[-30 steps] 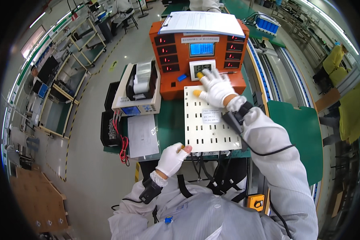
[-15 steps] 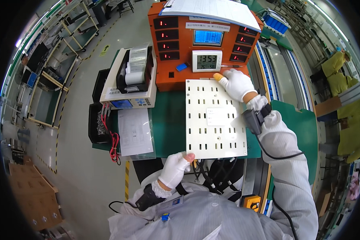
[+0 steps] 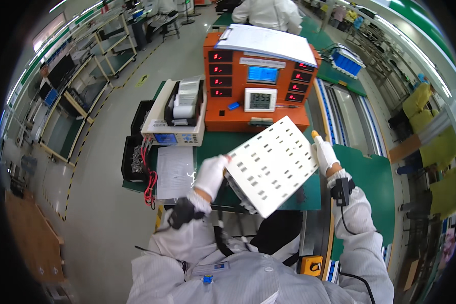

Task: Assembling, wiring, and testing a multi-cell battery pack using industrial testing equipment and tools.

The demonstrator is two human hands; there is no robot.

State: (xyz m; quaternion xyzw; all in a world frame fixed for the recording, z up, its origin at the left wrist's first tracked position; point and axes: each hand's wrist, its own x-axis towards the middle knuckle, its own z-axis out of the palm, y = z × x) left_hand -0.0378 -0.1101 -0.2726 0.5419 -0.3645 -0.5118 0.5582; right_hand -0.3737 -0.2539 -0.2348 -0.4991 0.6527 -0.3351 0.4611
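Observation:
A white, flat-faced box point(image 3: 273, 164) with rows of small slots is turned at a slant over the green bench top point(image 3: 307, 201). My left hand point(image 3: 211, 176), in a white glove with bare fingertips, grips its left corner. At the right corner, my gloved right hand point(image 3: 325, 153) holds the edge, a yellow finger cot on one raised digit. The fingers beneath the box are hidden. Along its lower left side a darker, blurred part shows, and dark cables point(image 3: 220, 230) hang below the bench edge.
Behind the box stands an orange tester point(image 3: 283, 115) with red displays and a clipboard on top. To its left sit a white meter point(image 3: 187, 137), red leads point(image 3: 151, 187), a paper sheet point(image 3: 175, 175) and black bins point(image 3: 128, 162). A roller conveyor point(image 3: 334, 114) runs at the right.
The box has gone from lying square on the bench to a turned, slanted pose. My left hand moved up along its side; my right hand shifted from the far edge down to the right corner.

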